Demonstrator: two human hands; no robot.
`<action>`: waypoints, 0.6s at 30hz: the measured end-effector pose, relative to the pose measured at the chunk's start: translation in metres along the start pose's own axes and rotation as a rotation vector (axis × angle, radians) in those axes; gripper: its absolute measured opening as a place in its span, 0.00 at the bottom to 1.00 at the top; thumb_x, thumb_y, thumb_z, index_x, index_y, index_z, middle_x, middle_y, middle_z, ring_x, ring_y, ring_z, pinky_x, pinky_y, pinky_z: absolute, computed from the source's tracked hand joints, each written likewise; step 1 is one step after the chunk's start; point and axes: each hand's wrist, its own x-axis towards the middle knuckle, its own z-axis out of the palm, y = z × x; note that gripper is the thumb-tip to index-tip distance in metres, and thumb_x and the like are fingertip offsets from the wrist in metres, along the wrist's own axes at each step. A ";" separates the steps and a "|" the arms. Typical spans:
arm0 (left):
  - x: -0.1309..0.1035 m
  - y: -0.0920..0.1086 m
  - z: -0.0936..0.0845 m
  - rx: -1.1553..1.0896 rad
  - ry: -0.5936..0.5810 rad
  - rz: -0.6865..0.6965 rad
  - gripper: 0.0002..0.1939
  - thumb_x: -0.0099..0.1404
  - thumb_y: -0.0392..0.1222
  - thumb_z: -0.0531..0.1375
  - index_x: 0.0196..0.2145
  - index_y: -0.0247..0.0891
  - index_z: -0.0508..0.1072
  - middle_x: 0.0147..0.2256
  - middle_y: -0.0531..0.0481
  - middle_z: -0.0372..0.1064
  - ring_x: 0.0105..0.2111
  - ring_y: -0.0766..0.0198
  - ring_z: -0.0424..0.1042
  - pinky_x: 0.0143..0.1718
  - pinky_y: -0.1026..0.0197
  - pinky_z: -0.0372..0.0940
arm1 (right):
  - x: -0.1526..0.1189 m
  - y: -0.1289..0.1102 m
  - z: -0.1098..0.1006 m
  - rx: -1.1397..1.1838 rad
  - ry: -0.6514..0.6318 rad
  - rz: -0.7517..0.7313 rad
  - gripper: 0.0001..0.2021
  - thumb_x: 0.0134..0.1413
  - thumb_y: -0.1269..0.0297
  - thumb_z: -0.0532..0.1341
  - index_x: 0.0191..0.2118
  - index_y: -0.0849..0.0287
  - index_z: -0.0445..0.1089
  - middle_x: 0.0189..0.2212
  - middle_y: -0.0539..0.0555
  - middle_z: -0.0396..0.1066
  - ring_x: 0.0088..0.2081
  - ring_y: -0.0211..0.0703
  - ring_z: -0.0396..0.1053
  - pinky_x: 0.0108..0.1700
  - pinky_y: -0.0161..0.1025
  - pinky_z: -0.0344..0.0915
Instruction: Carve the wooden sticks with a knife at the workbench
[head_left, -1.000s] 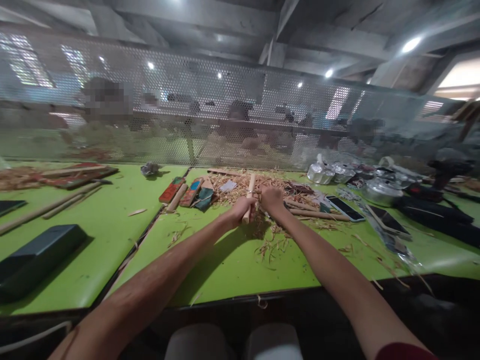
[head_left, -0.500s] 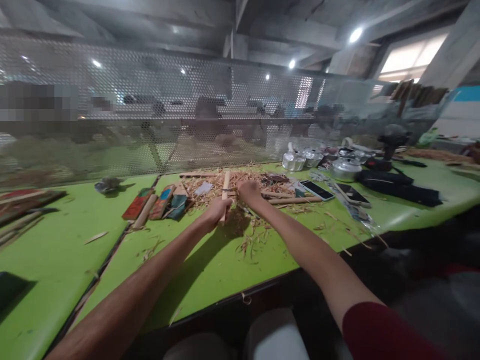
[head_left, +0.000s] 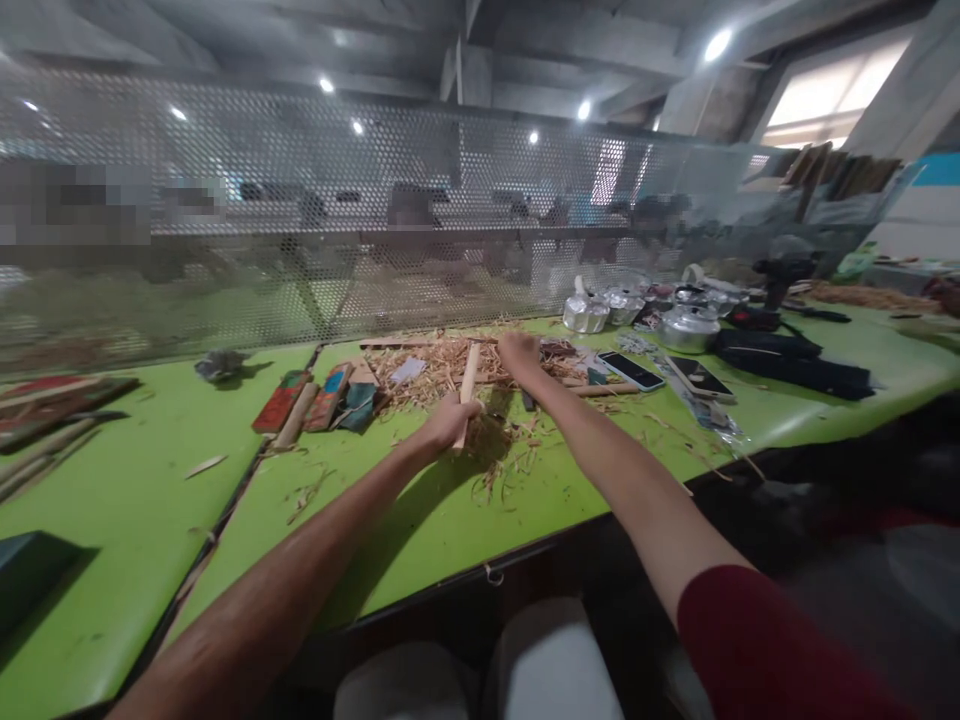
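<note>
Right hand (head_left: 519, 354) now farther forward, near far end of wooden stick (head_left: 469, 372); fist closed, contents unclear | left hand (head_left: 451, 420) clasps stick's near part, above desk (head_left: 540, 500) | likely light, stiff; best gripped low.

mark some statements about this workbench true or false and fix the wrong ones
1. The bare left hand holds a pale, narrow wooden strip. True.
2. The bare right hand is spread flat. False: the right hand is curled closed.
3. Pale, curly wood shavings lie on the bright green tabletop. True.
4. The shiny, silver, rounded metal kettles stand left of both hands. False: the kettles stand to the right.
</note>
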 end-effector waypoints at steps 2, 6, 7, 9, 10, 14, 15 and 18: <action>0.000 0.002 -0.006 -0.059 -0.020 0.001 0.09 0.57 0.34 0.59 0.27 0.42 0.61 0.17 0.57 0.58 0.15 0.68 0.57 0.16 0.65 0.52 | 0.000 -0.005 -0.003 0.010 0.044 -0.003 0.18 0.68 0.77 0.54 0.54 0.78 0.77 0.47 0.73 0.77 0.52 0.50 0.75 0.52 0.37 0.67; 0.007 -0.001 -0.014 -0.090 0.039 0.049 0.10 0.55 0.32 0.60 0.29 0.41 0.61 0.17 0.59 0.58 0.15 0.70 0.56 0.17 0.67 0.51 | -0.011 -0.024 0.005 0.041 0.103 -0.022 0.18 0.67 0.73 0.55 0.53 0.68 0.79 0.47 0.70 0.78 0.50 0.52 0.77 0.52 0.41 0.69; 0.009 -0.002 -0.015 -0.091 0.063 0.058 0.10 0.55 0.31 0.61 0.29 0.41 0.61 0.17 0.59 0.58 0.16 0.70 0.56 0.18 0.67 0.51 | -0.014 -0.029 0.008 0.051 0.096 -0.039 0.18 0.67 0.72 0.55 0.54 0.66 0.79 0.47 0.69 0.79 0.50 0.53 0.77 0.52 0.41 0.70; 0.014 -0.005 -0.014 -0.089 0.098 0.071 0.11 0.55 0.29 0.60 0.29 0.41 0.61 0.18 0.58 0.58 0.16 0.70 0.56 0.18 0.67 0.52 | -0.018 -0.036 0.013 0.067 0.071 -0.075 0.18 0.66 0.70 0.57 0.54 0.64 0.79 0.47 0.68 0.79 0.51 0.52 0.77 0.53 0.41 0.70; 0.016 -0.006 -0.013 -0.087 0.109 0.081 0.11 0.55 0.28 0.60 0.29 0.41 0.61 0.18 0.58 0.58 0.17 0.70 0.56 0.19 0.67 0.52 | -0.019 -0.038 0.015 0.073 0.063 -0.083 0.17 0.66 0.69 0.57 0.54 0.65 0.79 0.47 0.68 0.79 0.50 0.52 0.77 0.53 0.40 0.70; 0.017 -0.006 -0.009 -0.055 0.113 0.159 0.14 0.51 0.26 0.63 0.29 0.40 0.64 0.22 0.56 0.61 0.22 0.69 0.60 0.22 0.66 0.54 | -0.013 -0.032 0.017 0.041 0.056 -0.051 0.17 0.66 0.71 0.56 0.51 0.72 0.80 0.47 0.72 0.78 0.51 0.54 0.77 0.52 0.41 0.70; 0.016 -0.005 -0.007 -0.030 0.105 0.172 0.13 0.50 0.26 0.63 0.29 0.40 0.65 0.22 0.56 0.62 0.23 0.68 0.61 0.23 0.66 0.55 | -0.011 -0.028 0.017 0.027 0.048 -0.028 0.17 0.67 0.73 0.56 0.51 0.73 0.80 0.47 0.73 0.78 0.51 0.54 0.77 0.53 0.41 0.70; 0.011 -0.004 -0.004 0.081 0.078 0.158 0.10 0.51 0.29 0.63 0.29 0.38 0.67 0.24 0.54 0.65 0.25 0.66 0.63 0.25 0.64 0.56 | -0.008 -0.017 0.014 0.008 0.017 0.035 0.17 0.68 0.76 0.55 0.52 0.74 0.79 0.48 0.74 0.77 0.54 0.54 0.75 0.54 0.39 0.69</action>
